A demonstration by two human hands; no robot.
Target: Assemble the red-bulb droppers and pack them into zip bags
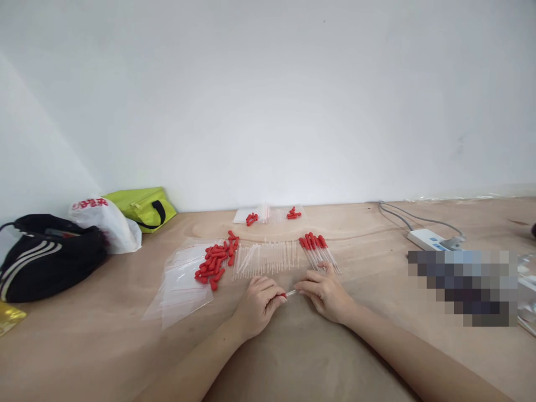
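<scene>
On a pale wooden table against a plain, whitish wall, two bare hands meet over a single dropper. The left hand pinches its red bulb; the right hand grips its clear tube, both with wrists low and fingers curled inward.

Red characters, too small to read surely, mark a white plastic bag at left — beside it sit a black bag with three white stripes and a lime-green bag. No brand can be made out.

Beyond the hands lies a row of clear tubes, between a pile of red bulbs partly on clear plastic bags and a group of red-topped droppers. A white power strip lies at right, near a pixelated patch.
</scene>
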